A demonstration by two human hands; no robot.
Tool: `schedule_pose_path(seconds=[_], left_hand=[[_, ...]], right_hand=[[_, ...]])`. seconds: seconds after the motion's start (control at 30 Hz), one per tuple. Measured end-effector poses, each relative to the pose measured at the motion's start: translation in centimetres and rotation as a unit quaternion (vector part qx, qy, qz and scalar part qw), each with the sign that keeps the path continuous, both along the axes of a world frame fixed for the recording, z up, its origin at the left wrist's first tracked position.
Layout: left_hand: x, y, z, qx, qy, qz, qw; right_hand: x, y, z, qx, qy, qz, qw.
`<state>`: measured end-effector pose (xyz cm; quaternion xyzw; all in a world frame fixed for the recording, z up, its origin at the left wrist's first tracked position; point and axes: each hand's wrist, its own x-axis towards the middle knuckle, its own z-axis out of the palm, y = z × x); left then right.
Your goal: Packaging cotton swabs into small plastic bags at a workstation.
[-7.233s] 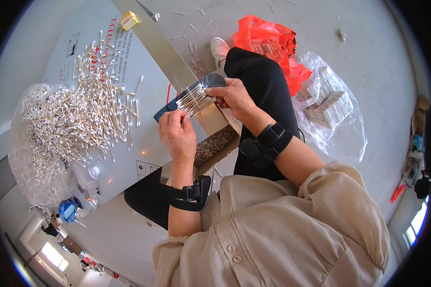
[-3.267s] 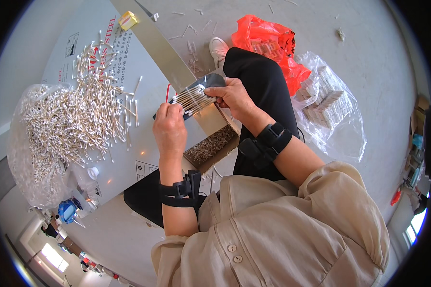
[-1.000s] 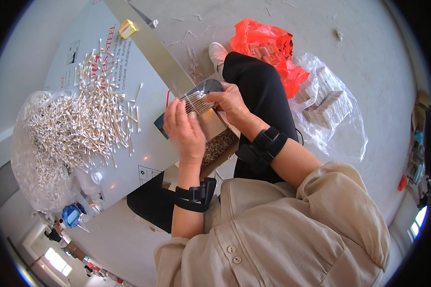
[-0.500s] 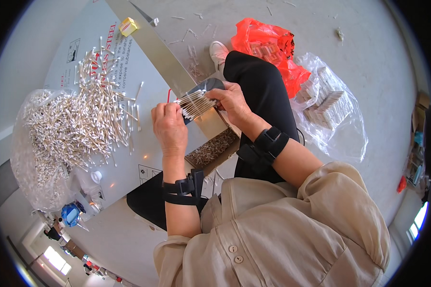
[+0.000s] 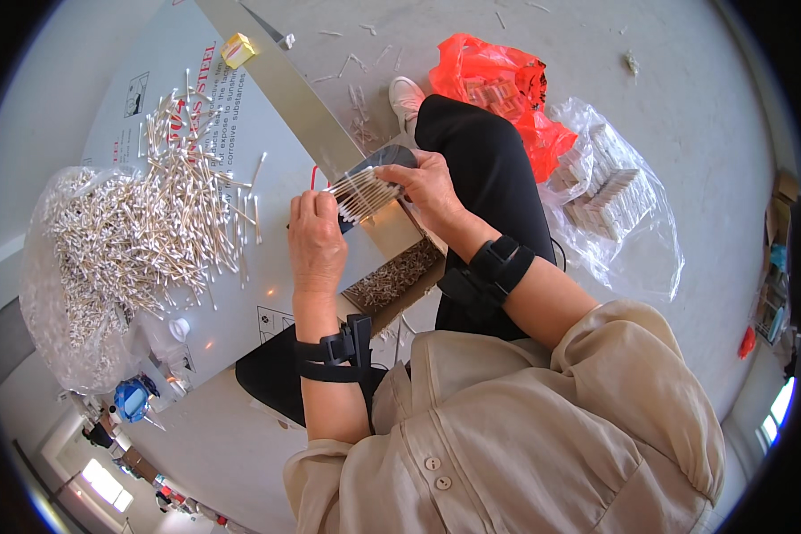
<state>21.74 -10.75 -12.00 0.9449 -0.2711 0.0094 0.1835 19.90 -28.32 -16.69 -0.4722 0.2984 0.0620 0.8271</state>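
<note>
A flat row of cotton swabs [image 5: 363,196], seemingly in a clear plastic packet with a pale band across it, is held up between my hands over the table's edge. My right hand [image 5: 431,190] grips its right end, thumb on top. At the left end, my left hand [image 5: 317,238] is closed with bent fingers against the packet's edge; its fingertips are partly hidden. Behind the packet shows a dark, rounded flat piece [image 5: 399,157]. A large heap of loose cotton swabs [image 5: 142,231] spreads over the table to the left, partly inside a clear bag [image 5: 40,258].
An open cardboard box [image 5: 409,298] filled with small brownish bits stands below my hands. The metal-sheet table [image 5: 231,311] carries a small yellow box [image 5: 238,51]. On the floor at right lie a red plastic bag [image 5: 481,71] and a clear bag of white packs [image 5: 610,191].
My left hand and forearm have shifted slightly, the wrist moving left and the knuckles turning. The right hand and the swab packet have stayed almost in place.
</note>
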Motion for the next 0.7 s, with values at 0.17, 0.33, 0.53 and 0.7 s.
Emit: schedule_pose_path(seconds=[0.17, 0.33, 0.53, 0.7], left_hand=[[-0.8, 0.8, 0.5, -0.032, 0.040, 0.044, 0.998], [-0.8, 1.4, 0.5, -0.071, 0.050, 0.054, 0.995], [-0.8, 1.6, 0.4, -0.064, 0.046, 0.042, 0.996], [-0.8, 0.5, 0.1, -0.077, 0.018, 0.041, 0.996]], right_hand=[[-0.1, 0.1, -0.5, 0.003, -0.004, -0.011, 1.000], [0.1, 0.2, -0.9, -0.026, 0.003, -0.008, 1.000], [-0.1, 0.0, -0.3, -0.002, 0.004, -0.010, 1.000], [0.0, 0.1, 0.0, 0.001, -0.006, -0.004, 1.000]])
